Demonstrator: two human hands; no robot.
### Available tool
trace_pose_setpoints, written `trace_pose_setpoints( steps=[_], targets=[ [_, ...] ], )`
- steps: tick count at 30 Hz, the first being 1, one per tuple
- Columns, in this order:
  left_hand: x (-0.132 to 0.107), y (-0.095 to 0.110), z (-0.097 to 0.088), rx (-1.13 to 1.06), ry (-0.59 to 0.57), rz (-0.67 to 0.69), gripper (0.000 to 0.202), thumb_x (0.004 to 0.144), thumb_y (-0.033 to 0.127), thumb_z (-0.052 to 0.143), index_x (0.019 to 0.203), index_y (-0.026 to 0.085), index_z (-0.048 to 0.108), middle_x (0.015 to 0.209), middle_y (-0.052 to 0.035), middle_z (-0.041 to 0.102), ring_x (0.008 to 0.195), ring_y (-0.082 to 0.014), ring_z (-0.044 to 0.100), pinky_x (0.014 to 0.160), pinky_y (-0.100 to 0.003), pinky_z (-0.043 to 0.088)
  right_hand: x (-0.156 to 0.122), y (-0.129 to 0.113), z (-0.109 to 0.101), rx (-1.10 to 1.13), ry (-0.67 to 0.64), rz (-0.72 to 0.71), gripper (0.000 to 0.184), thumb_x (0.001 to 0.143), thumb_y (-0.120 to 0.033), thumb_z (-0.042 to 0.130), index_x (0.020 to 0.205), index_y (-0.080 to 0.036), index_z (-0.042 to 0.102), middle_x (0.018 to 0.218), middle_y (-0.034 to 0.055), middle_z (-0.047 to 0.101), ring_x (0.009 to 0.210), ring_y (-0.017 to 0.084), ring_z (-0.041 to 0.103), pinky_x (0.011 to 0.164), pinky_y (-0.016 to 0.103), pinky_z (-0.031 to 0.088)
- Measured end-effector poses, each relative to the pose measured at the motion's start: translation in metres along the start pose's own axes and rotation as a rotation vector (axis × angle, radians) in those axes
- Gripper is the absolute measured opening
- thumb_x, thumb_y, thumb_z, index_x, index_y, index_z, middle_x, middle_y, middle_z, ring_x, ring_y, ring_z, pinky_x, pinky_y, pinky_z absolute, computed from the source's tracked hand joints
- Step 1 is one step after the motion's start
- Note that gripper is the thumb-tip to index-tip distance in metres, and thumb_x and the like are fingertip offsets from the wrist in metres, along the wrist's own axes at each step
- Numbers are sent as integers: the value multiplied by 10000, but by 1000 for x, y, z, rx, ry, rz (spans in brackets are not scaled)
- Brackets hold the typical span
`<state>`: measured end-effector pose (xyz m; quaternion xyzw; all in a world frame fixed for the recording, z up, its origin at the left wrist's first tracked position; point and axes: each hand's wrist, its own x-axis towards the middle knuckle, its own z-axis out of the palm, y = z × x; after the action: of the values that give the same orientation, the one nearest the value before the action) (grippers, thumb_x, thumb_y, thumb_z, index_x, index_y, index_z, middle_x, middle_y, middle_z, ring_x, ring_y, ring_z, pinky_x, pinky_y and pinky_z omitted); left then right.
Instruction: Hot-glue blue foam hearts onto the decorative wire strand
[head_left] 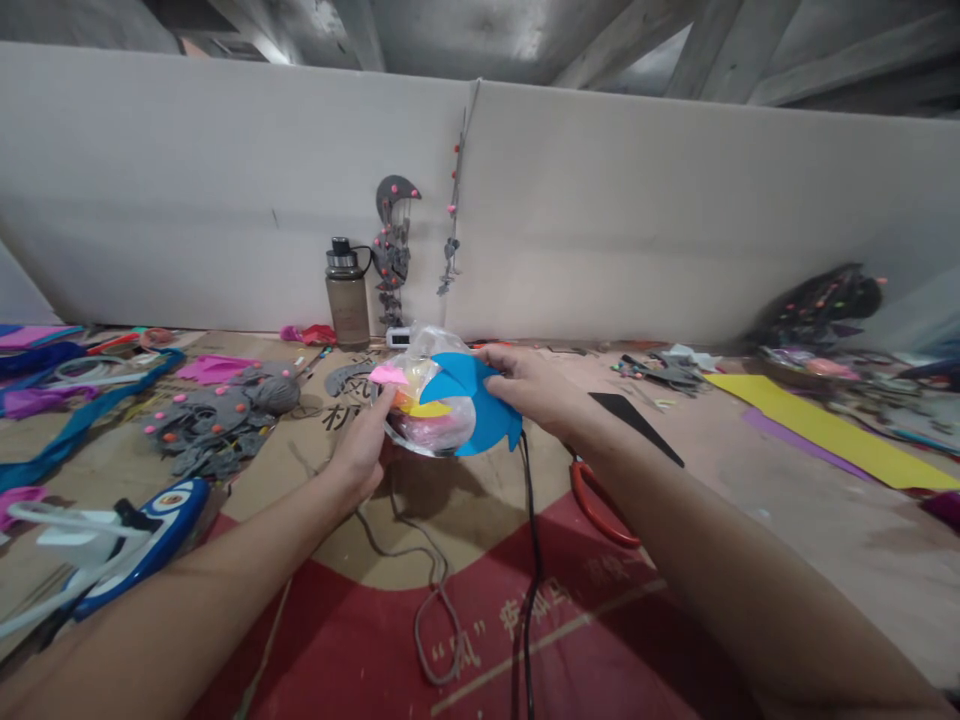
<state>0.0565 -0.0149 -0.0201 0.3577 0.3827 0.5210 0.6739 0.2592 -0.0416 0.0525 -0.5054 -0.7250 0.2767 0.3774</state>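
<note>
Over the middle of the table, both my hands hold up a rounded bundle in clear plastic [439, 428], with pink and yellow pieces showing on it. A blue cut-out shape [491, 415] that looks like felt or foam covers its right side. My left hand [369, 435] is closed on the bundle's left edge, beside a pink piece [390, 375]. My right hand [517, 385] pinches the upper right edge of the blue cut-out, thumb on top. The fingertips beneath are hidden. A thin grey cord [442, 600] and a black cable [531, 560] lie below the bundle.
Red-handled scissors [600, 508] lie by my right forearm. To the left are a blue-and-white iron [161, 530] and a grey felt piece with pink dots [214, 415]. A bottle [348, 300] stands at the white partition [187, 190]. Yellow sheet [832, 425] lies right.
</note>
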Motion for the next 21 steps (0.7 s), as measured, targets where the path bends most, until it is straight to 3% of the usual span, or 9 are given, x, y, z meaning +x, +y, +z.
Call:
trace_pose_setpoints(
  steps=[5,9,13,21],
  targets=[
    [-1,-1,1,-18,-30,1,317,883,394,536,1043,148,655,879,-84,721,626,-169,675,553,-311,584,1,7,9,65,-156,10,387,683,-102,462,998,-228,649,904,6,698,731,148,624,615,254,505],
    [0,1,-1,-53,-51,-20,399,888,460,507,1077,138,649,928,-119,720,692,-187,695,573,-301,585,1,5,4,166,-86,101,375,706,-129,492,1043,-218,632,863,23,685,639,132,599,525,235,479],
    [2,0,-3,-55,-64,-30,392,894,446,504,1070,126,645,906,-125,721,655,-182,689,559,-296,583,1,3,-1,207,-36,87,439,703,-113,485,1106,-216,623,861,30,687,622,128,588,507,231,471],
    [0,-2,2,7,31,-12,235,886,328,533,924,126,648,744,-72,709,544,-164,651,511,-293,568,3,6,6,-24,-36,79,507,669,-57,431,1080,-224,676,956,13,716,744,158,642,610,268,518]
  ],
)
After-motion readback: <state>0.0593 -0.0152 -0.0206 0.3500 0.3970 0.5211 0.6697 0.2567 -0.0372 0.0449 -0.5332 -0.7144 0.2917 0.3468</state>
